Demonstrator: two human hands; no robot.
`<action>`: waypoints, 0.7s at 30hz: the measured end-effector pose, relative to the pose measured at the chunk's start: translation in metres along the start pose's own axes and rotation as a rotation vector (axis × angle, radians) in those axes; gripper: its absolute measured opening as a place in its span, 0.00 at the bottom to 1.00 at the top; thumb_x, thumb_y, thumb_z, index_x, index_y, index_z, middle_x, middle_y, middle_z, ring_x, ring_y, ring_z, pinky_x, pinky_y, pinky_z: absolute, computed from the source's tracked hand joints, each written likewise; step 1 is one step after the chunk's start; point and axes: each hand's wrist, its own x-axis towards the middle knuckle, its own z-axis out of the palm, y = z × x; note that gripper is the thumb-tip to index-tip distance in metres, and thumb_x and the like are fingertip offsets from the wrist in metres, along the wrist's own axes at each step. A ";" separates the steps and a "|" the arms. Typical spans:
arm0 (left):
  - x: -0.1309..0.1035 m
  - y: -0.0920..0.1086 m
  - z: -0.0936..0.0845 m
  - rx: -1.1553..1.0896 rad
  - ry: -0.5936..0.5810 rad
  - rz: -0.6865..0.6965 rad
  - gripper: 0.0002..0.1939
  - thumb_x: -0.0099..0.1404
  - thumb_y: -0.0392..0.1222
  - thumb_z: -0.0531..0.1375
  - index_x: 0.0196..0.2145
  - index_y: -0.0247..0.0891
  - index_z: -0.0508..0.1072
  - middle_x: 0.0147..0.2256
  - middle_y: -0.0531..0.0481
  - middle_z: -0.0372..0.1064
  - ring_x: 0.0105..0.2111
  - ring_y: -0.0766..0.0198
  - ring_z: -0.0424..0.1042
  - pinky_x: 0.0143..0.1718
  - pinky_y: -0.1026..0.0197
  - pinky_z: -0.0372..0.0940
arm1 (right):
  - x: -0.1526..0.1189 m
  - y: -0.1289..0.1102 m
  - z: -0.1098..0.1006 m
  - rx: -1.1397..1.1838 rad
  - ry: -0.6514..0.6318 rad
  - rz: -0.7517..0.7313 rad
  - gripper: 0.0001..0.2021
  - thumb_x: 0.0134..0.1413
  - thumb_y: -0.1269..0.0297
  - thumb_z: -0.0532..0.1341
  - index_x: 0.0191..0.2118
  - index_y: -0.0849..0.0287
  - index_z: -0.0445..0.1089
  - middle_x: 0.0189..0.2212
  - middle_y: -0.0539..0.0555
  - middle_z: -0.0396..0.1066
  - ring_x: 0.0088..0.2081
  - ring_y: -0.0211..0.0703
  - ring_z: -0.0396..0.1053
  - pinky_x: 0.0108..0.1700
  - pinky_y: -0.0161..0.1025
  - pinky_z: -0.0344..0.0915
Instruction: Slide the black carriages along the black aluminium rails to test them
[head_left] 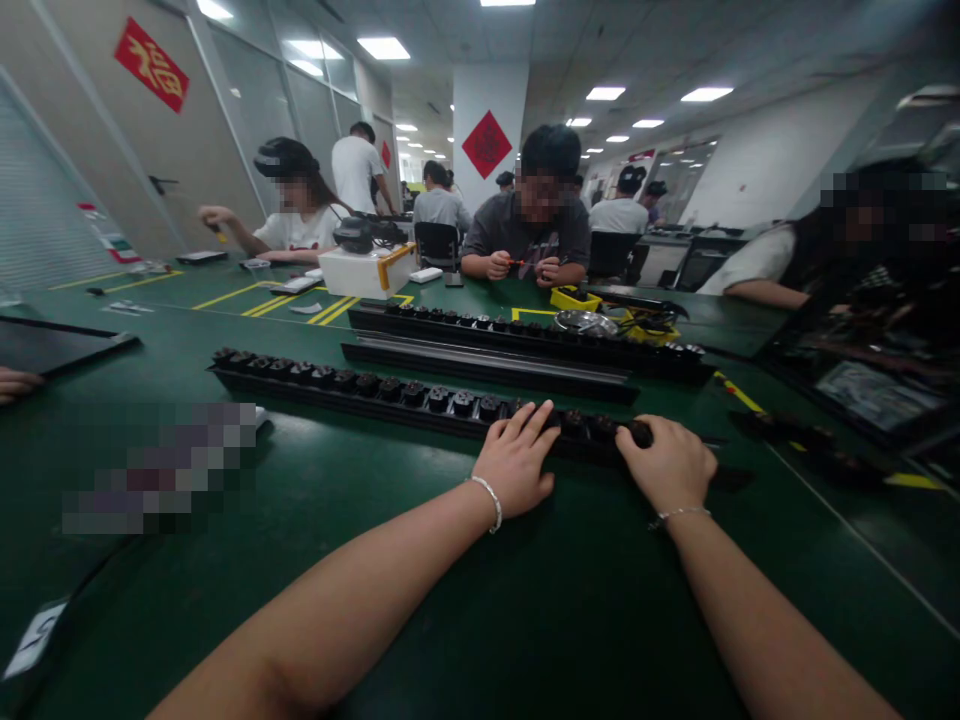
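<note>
A long black rail [352,405] lies crosswise on the green table, with a row of black, round, socket-like parts [389,387] along its top. My left hand [516,462] rests on the rail right of its middle, fingers stretched out over the row. Near the rail's right end, my right hand [673,466] has its thumb and fingers closed around a black round part [641,432]. Whether that part is seated in the rail or lifted from it, I cannot tell.
Beyond lie an empty black channel [480,372] and another filled rail [442,322]. Yellow trays [576,299] and a white box [365,272] stand farther back. A person [525,230] works opposite; another person's hand [16,384] shows at the left edge.
</note>
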 end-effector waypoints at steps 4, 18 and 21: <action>0.000 0.001 -0.001 -0.008 -0.011 -0.024 0.30 0.57 0.48 0.56 0.57 0.44 0.59 0.66 0.50 0.37 0.63 0.52 0.41 0.56 0.48 0.53 | -0.001 -0.002 -0.002 0.024 0.003 0.016 0.14 0.48 0.56 0.53 0.36 0.56 0.70 0.38 0.56 0.70 0.43 0.51 0.63 0.46 0.49 0.55; -0.002 0.000 -0.001 -0.003 -0.004 0.002 0.29 0.59 0.48 0.55 0.58 0.44 0.58 0.66 0.51 0.39 0.63 0.53 0.42 0.57 0.47 0.53 | -0.003 -0.002 -0.006 0.071 -0.006 0.040 0.13 0.48 0.58 0.53 0.37 0.55 0.69 0.41 0.56 0.71 0.46 0.51 0.63 0.49 0.49 0.52; -0.004 0.002 0.002 0.002 0.007 -0.003 0.30 0.60 0.45 0.54 0.59 0.43 0.57 0.66 0.51 0.38 0.64 0.53 0.40 0.58 0.47 0.51 | -0.003 -0.001 -0.004 0.066 -0.020 0.039 0.14 0.48 0.58 0.53 0.39 0.55 0.69 0.41 0.56 0.70 0.46 0.52 0.63 0.49 0.50 0.52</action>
